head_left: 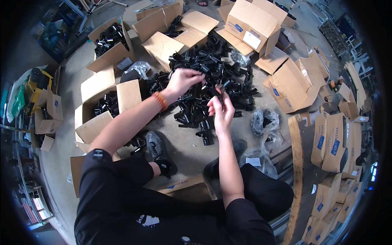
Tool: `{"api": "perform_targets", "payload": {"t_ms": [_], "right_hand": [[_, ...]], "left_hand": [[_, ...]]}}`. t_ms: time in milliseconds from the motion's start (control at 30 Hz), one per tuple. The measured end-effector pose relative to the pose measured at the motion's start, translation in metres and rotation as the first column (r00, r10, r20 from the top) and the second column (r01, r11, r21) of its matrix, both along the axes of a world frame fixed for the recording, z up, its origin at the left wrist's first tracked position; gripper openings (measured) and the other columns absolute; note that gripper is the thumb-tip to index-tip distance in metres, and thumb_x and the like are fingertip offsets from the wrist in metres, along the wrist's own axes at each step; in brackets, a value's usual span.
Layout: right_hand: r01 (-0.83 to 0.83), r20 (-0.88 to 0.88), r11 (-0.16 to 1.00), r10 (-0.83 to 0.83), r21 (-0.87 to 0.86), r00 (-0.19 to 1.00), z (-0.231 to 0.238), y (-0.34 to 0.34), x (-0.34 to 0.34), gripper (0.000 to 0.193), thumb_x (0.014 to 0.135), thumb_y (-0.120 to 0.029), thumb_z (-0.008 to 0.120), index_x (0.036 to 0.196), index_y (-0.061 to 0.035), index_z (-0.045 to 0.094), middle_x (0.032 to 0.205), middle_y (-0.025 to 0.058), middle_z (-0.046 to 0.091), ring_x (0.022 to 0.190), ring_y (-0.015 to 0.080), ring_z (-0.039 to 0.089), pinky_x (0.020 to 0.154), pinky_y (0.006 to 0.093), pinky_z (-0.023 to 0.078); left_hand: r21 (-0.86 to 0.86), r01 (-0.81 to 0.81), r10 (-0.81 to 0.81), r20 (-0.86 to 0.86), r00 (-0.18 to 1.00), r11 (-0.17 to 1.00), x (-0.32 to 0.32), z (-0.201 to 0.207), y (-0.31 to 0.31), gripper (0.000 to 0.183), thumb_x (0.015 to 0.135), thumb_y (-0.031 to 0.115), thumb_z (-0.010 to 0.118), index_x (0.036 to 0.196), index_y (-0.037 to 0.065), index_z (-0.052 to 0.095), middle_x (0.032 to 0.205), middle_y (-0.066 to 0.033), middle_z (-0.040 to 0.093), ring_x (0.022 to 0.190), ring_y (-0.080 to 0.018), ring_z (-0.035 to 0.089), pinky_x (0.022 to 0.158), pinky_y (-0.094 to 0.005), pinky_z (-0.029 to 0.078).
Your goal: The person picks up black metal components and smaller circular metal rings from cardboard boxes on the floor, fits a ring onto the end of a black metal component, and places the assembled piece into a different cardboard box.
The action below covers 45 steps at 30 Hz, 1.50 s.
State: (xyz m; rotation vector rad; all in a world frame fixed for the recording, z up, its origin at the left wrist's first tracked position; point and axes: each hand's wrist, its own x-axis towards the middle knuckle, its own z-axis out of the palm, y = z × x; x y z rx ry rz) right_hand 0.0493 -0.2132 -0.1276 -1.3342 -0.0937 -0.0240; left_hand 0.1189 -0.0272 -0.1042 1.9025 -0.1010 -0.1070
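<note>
View from above of a person seated over a concrete floor (183,149), forearms reaching forward. The left hand (182,80), with an orange band at the wrist, has its fingers pinched on a small black plastic part (200,74), held just above a heap of black plastic parts (212,81) spread over the middle of the floor. The right hand (221,109), close beside it, has its fingers closed around another small black part (221,90), raised over the same heap. Open cardboard boxes (108,43) ring the heap, some holding more black parts. Crumpled clear plastic bags (263,122) lie on the floor to the right of the heap. Closed boxes (335,141) are stacked at the right edge
</note>
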Motion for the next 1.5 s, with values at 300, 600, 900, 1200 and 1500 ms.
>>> {"api": "perform_targets", "payload": {"t_ms": [300, 600, 900, 1200, 1500], "right_hand": [[-0.07, -0.088, 0.997, 0.071, 0.013, 0.994, 0.004, -0.042, 0.008, 0.044, 0.104, -0.032, 0.038, 0.13, 0.0004, 0.053, 0.071, -0.0014, 0.055, 0.061, 0.0038, 0.049, 0.054, 0.0195, 0.043], [-0.207, 0.01, 0.978, 0.207, -0.014, 0.978, -0.006, -0.005, -0.011, 0.026, 0.1, -0.02, 0.051, 0.119, -0.0017, 0.049, 0.087, 0.0056, 0.063, 0.072, 0.0084, 0.057, 0.065, 0.0219, 0.047], [-0.204, 0.165, 0.971, 0.182, 0.128, 0.969, 0.048, -0.001, -0.028, 0.043, 0.085, -0.003, 0.072, 0.123, 0.0036, 0.052, 0.11, 0.0078, 0.061, 0.101, 0.0125, 0.059, 0.089, 0.0279, 0.048], [-0.295, 0.204, 0.948, 0.267, 0.12, 0.942, 0.054, -0.006, -0.029, 0.041, 0.079, -0.004, 0.077, 0.116, 0.0048, 0.06, 0.113, 0.0089, 0.061, 0.103, 0.016, 0.06, 0.091, 0.0311, 0.049], [-0.282, 0.255, 0.953, 0.245, 0.116, 0.935, 0.053, -0.004, -0.029, 0.043, 0.078, -0.003, 0.077, 0.117, 0.0036, 0.06, 0.113, 0.0091, 0.061, 0.105, 0.0175, 0.061, 0.092, 0.0332, 0.051]], "left_hand": [[-0.776, -0.402, 0.231, -0.33, 0.915, 0.485, -0.078, -0.038, -0.07, 0.033, 0.098, 0.025, 0.057, 0.127, 0.012, 0.049, 0.087, -0.001, 0.057, 0.08, -0.017, 0.065, 0.068, -0.0302, 0.055], [-0.898, -0.174, 0.055, -0.165, 0.985, 0.405, -0.11, -0.014, -0.038, 0.061, 0.101, 0.019, 0.042, 0.155, 0.023, 0.014, 0.11, -0.0045, 0.054, 0.099, -0.0143, 0.053, 0.085, -0.0332, 0.045], [-0.63, -0.077, 0.32, 0.281, 0.905, 0.772, -0.122, 0.034, -0.032, 0.057, 0.081, -0.011, 0.067, 0.135, 0.0, 0.051, 0.136, -0.0134, 0.053, 0.123, -0.0185, 0.052, 0.108, -0.0336, 0.039], [-0.74, 0.048, 0.226, 0.266, 0.937, 0.671, -0.131, 0.036, -0.042, 0.057, 0.081, -0.01, 0.068, 0.135, -0.004, 0.049, 0.132, -0.0196, 0.055, 0.12, -0.0242, 0.056, 0.102, -0.0354, 0.046], [-0.707, 0.06, 0.149, 0.229, 0.962, 0.704, -0.133, 0.039, -0.037, 0.055, 0.079, -0.009, 0.071, 0.13, -0.003, 0.054, 0.129, -0.0161, 0.058, 0.119, -0.0223, 0.057, 0.104, -0.0352, 0.045]]}}
